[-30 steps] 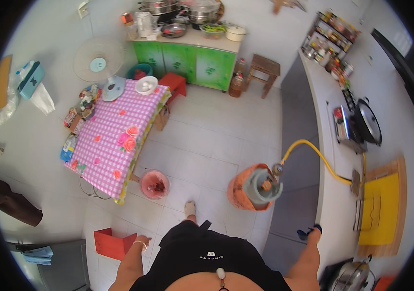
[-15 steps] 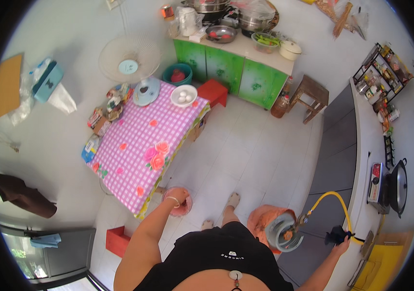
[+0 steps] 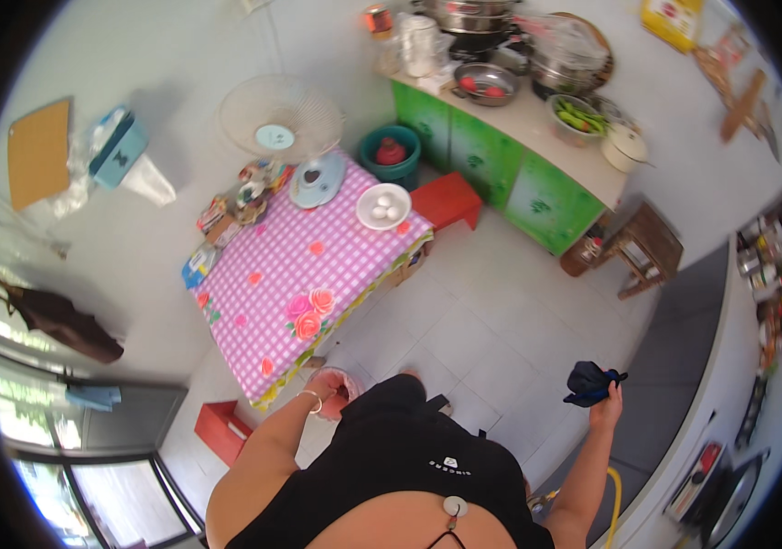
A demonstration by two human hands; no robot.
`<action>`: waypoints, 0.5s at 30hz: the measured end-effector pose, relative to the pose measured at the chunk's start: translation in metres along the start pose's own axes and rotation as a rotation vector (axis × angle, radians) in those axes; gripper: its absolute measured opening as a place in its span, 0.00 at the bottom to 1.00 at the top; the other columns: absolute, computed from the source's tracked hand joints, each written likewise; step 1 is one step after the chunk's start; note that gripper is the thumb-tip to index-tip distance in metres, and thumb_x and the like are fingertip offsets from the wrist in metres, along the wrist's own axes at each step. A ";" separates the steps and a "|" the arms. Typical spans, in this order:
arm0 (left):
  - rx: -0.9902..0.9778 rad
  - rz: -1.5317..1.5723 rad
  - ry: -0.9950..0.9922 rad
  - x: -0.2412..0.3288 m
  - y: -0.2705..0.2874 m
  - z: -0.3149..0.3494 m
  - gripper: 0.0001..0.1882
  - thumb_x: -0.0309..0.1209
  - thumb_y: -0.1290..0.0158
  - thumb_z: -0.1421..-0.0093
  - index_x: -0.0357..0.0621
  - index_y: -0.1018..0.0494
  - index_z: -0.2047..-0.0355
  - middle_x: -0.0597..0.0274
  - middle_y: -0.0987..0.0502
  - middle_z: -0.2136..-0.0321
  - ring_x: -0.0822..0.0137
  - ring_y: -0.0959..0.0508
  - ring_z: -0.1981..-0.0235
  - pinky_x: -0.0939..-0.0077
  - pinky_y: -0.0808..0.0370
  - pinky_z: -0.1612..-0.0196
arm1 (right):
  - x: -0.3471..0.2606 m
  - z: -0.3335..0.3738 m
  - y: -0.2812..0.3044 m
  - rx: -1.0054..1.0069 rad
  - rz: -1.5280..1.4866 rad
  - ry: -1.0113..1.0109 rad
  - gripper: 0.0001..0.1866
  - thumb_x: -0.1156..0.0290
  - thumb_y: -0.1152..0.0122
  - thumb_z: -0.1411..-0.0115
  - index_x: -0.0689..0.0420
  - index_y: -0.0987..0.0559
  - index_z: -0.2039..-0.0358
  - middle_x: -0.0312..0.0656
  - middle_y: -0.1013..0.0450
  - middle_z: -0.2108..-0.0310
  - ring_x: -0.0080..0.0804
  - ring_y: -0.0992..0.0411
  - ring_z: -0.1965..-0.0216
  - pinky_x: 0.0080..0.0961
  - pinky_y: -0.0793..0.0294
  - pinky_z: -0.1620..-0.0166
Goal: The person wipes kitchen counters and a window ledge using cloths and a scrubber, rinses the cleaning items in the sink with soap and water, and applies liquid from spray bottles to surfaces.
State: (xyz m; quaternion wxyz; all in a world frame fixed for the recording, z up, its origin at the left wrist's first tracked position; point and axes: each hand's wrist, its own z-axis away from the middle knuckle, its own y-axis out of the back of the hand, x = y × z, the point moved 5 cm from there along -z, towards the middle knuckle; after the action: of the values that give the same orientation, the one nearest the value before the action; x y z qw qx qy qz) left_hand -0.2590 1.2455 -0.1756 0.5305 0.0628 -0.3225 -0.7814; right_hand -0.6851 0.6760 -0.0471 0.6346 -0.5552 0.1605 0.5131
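My left hand (image 3: 331, 395) is low beside the table corner, its fingers curled at a pink, see-through bucket (image 3: 324, 413); the fingertips are partly hidden. A bracelet circles that wrist. Out to the right, my right hand (image 3: 608, 409) grips a crumpled black cloth (image 3: 587, 382) with dark blue edging, held up over the floor. Below that arm a yellow hose (image 3: 614, 503) runs down past my side.
To the left stands a table with a pink checked cloth (image 3: 253, 311), bearing a bowl of eggs (image 3: 383, 207). Red stools (image 3: 448, 200), a wooden stool (image 3: 642, 247) and green cabinets (image 3: 551, 206) stand farther off. A grey counter (image 3: 684, 311) with a stove (image 3: 697, 480) lines the right.
The black cloth in my right hand has moved away from the counter side, forward and leftward in view. My body has turned; the gas cylinder is now mostly hidden. The bucket stays at my left hand.
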 end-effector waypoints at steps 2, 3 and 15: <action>-0.026 -0.105 -0.040 -0.008 -0.006 -0.038 0.15 0.34 0.50 0.47 0.45 0.24 0.59 0.51 0.24 0.59 0.57 0.28 0.51 0.65 0.32 0.50 | 0.008 -0.035 -0.022 -0.020 0.054 -0.043 0.19 0.69 0.53 0.37 0.64 0.34 0.47 0.49 0.32 0.51 0.41 0.34 0.49 0.37 0.37 0.45; -0.030 -0.136 -0.086 -0.015 -0.005 -0.058 0.15 0.36 0.50 0.46 0.45 0.24 0.59 0.51 0.24 0.59 0.56 0.27 0.51 0.65 0.31 0.50 | 0.015 -0.052 -0.034 -0.030 0.072 -0.064 0.19 0.68 0.53 0.37 0.64 0.34 0.48 0.49 0.32 0.51 0.41 0.34 0.49 0.37 0.37 0.45; 0.072 -0.164 -0.230 0.086 0.180 -0.252 0.19 0.43 0.55 0.43 0.41 0.23 0.65 0.47 0.24 0.63 0.50 0.24 0.59 0.58 0.28 0.57 | -0.006 -0.097 0.034 0.850 0.297 -0.191 0.13 0.70 0.54 0.37 0.57 0.29 0.53 0.40 0.29 0.57 0.38 0.30 0.57 0.39 0.31 0.52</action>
State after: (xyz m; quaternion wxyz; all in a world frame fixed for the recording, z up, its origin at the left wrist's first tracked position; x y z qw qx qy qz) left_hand -0.0433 1.0187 -0.2499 0.4219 0.0178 -0.4028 -0.8121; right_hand -0.6803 0.5840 -0.0925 0.7375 -0.1668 0.3756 0.5359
